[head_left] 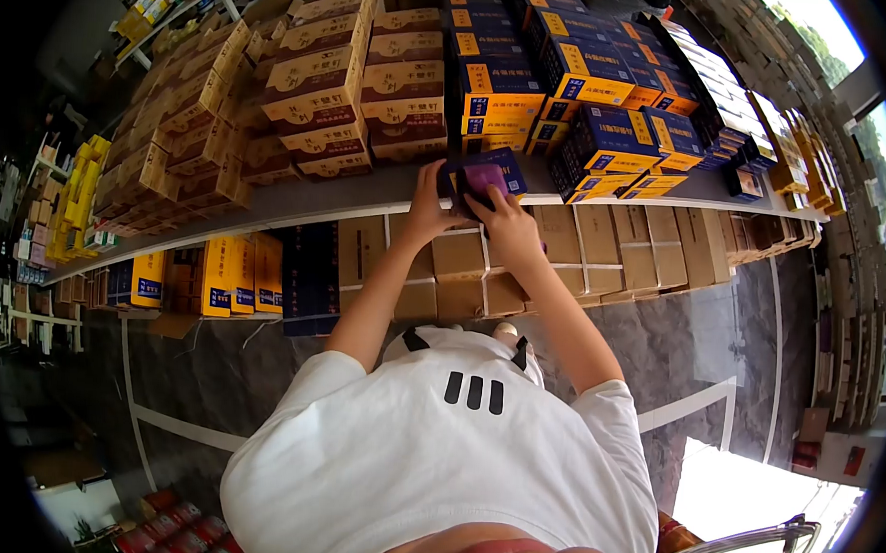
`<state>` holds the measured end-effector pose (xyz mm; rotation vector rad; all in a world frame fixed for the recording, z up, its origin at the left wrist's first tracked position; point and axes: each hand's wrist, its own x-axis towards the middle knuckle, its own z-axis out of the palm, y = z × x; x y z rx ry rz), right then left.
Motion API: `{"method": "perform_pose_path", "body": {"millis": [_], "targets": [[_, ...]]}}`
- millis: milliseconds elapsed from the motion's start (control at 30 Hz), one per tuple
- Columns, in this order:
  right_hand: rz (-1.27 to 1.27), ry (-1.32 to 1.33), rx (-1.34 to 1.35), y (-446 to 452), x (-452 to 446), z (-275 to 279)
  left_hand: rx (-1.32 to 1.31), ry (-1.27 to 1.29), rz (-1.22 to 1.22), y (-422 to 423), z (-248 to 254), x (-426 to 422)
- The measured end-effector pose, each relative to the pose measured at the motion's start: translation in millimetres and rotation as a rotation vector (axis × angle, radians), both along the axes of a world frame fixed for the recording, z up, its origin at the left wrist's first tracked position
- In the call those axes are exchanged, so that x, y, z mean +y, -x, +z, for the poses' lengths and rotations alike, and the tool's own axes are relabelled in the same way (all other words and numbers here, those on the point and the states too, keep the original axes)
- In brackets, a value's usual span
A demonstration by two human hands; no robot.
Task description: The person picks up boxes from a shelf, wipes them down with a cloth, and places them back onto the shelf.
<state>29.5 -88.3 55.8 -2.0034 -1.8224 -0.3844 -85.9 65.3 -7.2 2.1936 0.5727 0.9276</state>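
Note:
At the shelf edge, a dark blue box (510,166) with a small white label is between my hands. My left hand (430,208) is closed round the box's left side, fingers up along its edge and thumb at the near side. A purple packet-like thing (483,178) lies against the box front. My right hand (507,225) is closed on it from the right. Its exact kind is hard to make out, and my fingers hide its lower part.
Stacks of brown-and-cream boxes (318,75) stand to the left on the shelf (296,204). Stacks of blue-and-yellow boxes (584,74) stand behind and to the right. Brown cartons (565,245) line the lower level. Tape lines (692,403) mark the dark floor.

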Motion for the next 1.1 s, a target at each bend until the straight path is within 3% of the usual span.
{"method": "perform_pose_path", "body": {"millis": [100, 200, 233, 333, 433, 567, 767, 867, 967, 1100], "targets": [[-0.269, 0.11, 0.099, -27.9, -25.8, 12.0, -0.059, 0.002, -0.046, -2.6, 0.7, 4.3], [-0.415, -0.083, 0.329, -45.4, -42.1, 3.1, -0.029, -0.003, -0.076, -1.6, -6.1, 9.2], [-0.419, -0.087, 0.328, -40.9, -44.3, 0.2, -0.031, -0.019, -0.08, -2.7, -7.0, 9.9], [-0.378, -0.442, 0.841, -15.8, -43.3, -31.6, 0.015, -0.033, -0.091, -0.3, -0.8, 8.4], [-0.376, -0.543, 0.945, 11.3, -23.8, -65.3, 0.133, 0.031, -0.08, 4.2, -1.2, 10.7], [-0.338, -0.498, 0.835, 46.2, 9.4, -59.8, 0.111, 0.177, -0.112, 5.7, -3.6, 13.7], [-0.178, -0.049, 0.757, 55.3, 1.6, -88.7, 0.132, 0.204, -0.137, 6.6, 4.8, 13.3], [-0.133, -0.171, 0.772, 52.4, -6.5, -110.1, 0.123, 0.225, -0.126, 5.1, 4.4, 11.6], [-0.268, -0.296, 0.832, 46.9, -16.9, -103.6, 0.138, 0.209, -0.104, 4.3, -1.2, 13.8], [-0.287, -0.451, 0.755, 36.4, -19.9, -61.2, 0.133, 0.192, -0.121, 6.0, -3.4, 12.6]]}}
